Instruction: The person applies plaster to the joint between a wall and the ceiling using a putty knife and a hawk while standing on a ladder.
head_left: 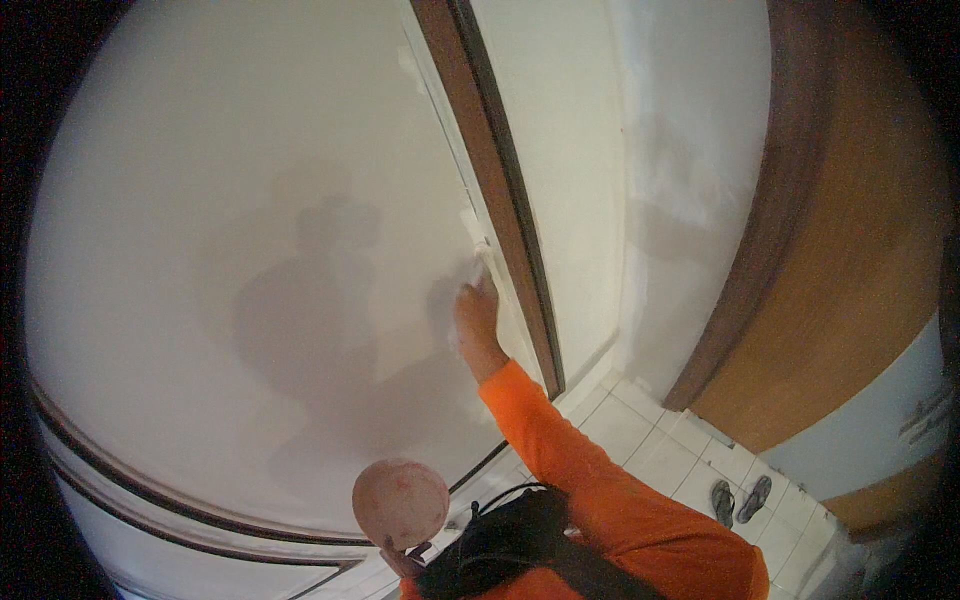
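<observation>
The right hand (478, 315) pinches a small, thin, pale tool (480, 268) at the smooth cream wall (200, 180) beside a long brown wooden strip (497, 170), likely to steer it. The left hand (396, 560) holds a round pinkish dish (400, 503) low, perhaps for easy reach.

head cam, left 1 of 2 fisheyes | worn on the head, looking down and forward at the pale panel (170, 230) | close over the orange sleeve (590, 465) and right hand (478, 312), farther from the tiled floor (625, 430) | straight edges bowed
</observation>
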### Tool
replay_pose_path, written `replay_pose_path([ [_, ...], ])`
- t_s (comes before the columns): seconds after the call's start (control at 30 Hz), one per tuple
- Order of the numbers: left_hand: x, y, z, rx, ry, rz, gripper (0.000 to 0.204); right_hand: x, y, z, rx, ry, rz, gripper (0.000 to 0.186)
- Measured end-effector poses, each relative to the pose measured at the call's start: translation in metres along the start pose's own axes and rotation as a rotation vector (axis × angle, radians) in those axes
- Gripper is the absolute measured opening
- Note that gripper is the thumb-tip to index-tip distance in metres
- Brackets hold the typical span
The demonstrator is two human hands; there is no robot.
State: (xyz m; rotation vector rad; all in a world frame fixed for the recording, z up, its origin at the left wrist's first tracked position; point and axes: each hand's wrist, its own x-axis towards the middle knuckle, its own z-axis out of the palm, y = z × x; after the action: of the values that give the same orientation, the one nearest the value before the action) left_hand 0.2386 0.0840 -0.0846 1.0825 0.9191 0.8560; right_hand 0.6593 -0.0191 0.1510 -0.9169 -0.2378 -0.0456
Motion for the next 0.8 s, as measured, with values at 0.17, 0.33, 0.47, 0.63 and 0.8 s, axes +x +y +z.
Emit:
replay_pose_path([
  [0.17,0.041,-0.028,-0.015,0.052,-0.153,-0.043,0.085,0.05,-0.052,0.034,-0.001,-0.098,-0.2,0.062],
  [0.33,0.069,-0.051,-0.055,-0.089,-0.025,-0.04,0.082,-0.027,-0.034,0.024,-0.506,-0.206,-0.601,0.062],
  [0.47,0.041,-0.007,0.027,0.011,-0.085,-0.008,0.083,-0.02,0.059,-0.066,-0.883,-0.135,-0.678,0.069],
  [0.63,0.067,-0.043,-0.051,-0.058,-0.057,-0.144,0.087,-0.021,0.057,-0.035,-0.941,-0.052,-0.57,0.064],
  [0.8,0.059,-0.041,-0.011,-0.061,0.012,-0.041,0.089,0.03,0.031,-0.012,-0.949,0.041,-0.626,0.066],
])
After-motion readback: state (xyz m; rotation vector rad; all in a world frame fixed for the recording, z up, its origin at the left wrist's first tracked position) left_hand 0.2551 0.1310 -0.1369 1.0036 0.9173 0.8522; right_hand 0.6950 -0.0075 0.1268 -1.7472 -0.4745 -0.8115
